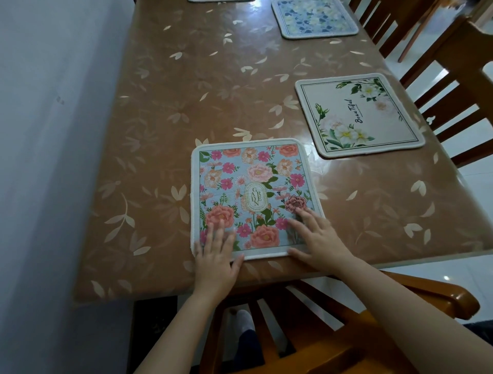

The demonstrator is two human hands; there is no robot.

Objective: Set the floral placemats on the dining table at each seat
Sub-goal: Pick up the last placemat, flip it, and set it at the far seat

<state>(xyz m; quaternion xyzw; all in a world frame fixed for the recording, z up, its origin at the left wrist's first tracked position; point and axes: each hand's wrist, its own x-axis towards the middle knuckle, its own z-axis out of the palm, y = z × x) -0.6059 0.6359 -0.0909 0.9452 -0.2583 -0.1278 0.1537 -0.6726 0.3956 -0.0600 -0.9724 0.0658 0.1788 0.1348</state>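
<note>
My left hand (216,260) and right hand (318,240) flat, fingers spread, holding nothing, pressing pink flower mat (253,197) near worktop (165,112) edge. Glossy cover under palms: push may slide mat crooked.

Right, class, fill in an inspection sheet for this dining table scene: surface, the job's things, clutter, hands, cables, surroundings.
Surface: dining table under a glossy brown leaf-print cover.
Job's things: pink floral placemat flat at the near edge; cream placemat by the right edge; blue placemat farther along that side; the edge of a fourth mat at the far end, mostly cut off.
Clutter: nothing seen.
Hands: left hand and right hand lie flat, fingers spread, on the pink mat's near corners.
Cables: nothing seen.
Surroundings: wall along the left; wooden chairs on the right and one near chair below the hands; pale tiled floor.
</note>
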